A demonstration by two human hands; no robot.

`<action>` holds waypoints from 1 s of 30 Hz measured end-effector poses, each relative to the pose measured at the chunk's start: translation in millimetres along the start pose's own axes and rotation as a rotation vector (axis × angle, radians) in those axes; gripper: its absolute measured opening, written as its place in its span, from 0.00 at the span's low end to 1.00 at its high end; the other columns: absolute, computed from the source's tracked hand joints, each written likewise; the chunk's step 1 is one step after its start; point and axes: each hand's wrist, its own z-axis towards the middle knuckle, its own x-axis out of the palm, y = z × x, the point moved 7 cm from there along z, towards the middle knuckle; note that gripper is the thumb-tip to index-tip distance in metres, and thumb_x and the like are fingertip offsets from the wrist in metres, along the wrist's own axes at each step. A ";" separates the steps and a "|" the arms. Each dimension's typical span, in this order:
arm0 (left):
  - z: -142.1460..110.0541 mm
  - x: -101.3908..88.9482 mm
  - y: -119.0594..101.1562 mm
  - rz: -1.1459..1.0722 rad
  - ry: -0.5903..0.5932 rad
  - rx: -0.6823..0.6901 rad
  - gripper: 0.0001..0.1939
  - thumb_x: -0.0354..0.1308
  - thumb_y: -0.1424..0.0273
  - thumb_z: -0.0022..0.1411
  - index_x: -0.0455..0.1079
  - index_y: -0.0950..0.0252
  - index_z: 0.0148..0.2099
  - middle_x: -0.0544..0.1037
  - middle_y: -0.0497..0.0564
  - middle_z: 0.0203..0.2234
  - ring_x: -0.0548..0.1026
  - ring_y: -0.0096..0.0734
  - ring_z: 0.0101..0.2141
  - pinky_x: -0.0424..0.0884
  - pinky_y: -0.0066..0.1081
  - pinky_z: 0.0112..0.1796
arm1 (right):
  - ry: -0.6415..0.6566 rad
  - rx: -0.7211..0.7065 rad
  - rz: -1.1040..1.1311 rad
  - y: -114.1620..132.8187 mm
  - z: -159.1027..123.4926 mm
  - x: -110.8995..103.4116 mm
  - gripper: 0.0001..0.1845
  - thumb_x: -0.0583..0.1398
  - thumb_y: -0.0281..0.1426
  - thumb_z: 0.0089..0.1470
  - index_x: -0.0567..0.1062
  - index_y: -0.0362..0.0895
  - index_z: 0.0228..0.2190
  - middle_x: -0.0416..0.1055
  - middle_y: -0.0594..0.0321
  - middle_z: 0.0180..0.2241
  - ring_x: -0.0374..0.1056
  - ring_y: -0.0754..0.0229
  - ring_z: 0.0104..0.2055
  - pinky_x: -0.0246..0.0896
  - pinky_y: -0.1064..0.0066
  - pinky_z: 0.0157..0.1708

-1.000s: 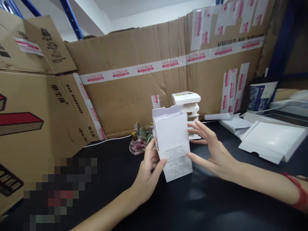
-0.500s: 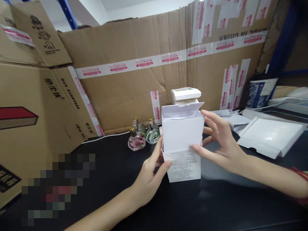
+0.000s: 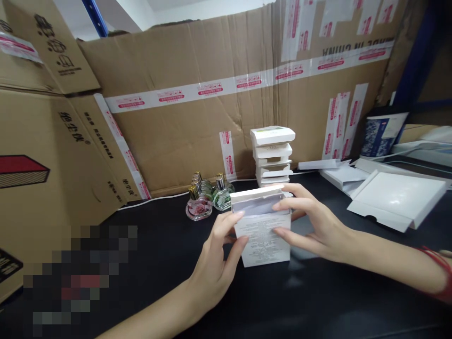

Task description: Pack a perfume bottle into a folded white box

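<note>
A small white carton (image 3: 265, 245) with fine print on its near face stands upright on the black table in front of me. Its top flap is folded partly down, leaving a gap along the front edge. My left hand (image 3: 224, 252) grips the carton's left side, thumb on the printed face and index finger at the top corner. On the other side, my right hand (image 3: 310, 219) has fingers at the flap and upper right edge, with the thumb against the front. The carton's inside is mostly hidden.
Behind the carton rises a stack of white boxes (image 3: 271, 136). Several perfume bottles (image 3: 199, 207) stand back left. Flat white cartons (image 3: 395, 197) lie at right, near a blue patterned tub (image 3: 379, 134). Cardboard (image 3: 183, 136) walls the back; a large cardboard box (image 3: 45, 179) stands left.
The carton's raised top flap has been folded forward and down over the opening. Both hands have shifted with it, and the stack behind now shows more fully.
</note>
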 end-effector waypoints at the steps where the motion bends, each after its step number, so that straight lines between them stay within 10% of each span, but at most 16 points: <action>1: 0.4 -0.2 0.9 0.016 0.004 -0.008 0.30 0.47 0.79 0.59 0.45 0.48 0.58 0.60 0.49 0.47 0.67 0.15 0.41 0.69 0.16 0.39 | 0.000 0.002 -0.010 -0.7 -0.1 -0.2 0.22 0.57 0.26 0.49 0.58 0.47 0.46 0.52 0.56 0.50 0.59 0.63 0.47 0.65 0.82 0.28; 22: 5.6 -0.6 19.8 -0.103 0.012 -0.263 0.16 0.44 0.70 0.62 0.53 0.53 0.52 0.66 0.48 0.46 0.69 0.20 0.42 0.70 0.20 0.37 | 0.119 0.297 0.304 -23.4 0.3 17.5 0.17 0.53 0.30 0.55 0.57 0.51 0.47 0.55 0.60 0.46 0.63 0.67 0.42 0.65 0.84 0.26; 30: 8.9 -13.1 -8.7 0.184 -0.147 0.127 0.18 0.48 0.83 0.56 0.58 0.62 0.48 0.62 0.52 0.45 0.63 0.21 0.48 0.68 0.19 0.41 | 0.065 0.085 0.181 -11.3 1.2 11.3 0.17 0.53 0.24 0.53 0.60 0.50 0.44 0.54 0.60 0.46 0.61 0.68 0.42 0.65 0.81 0.32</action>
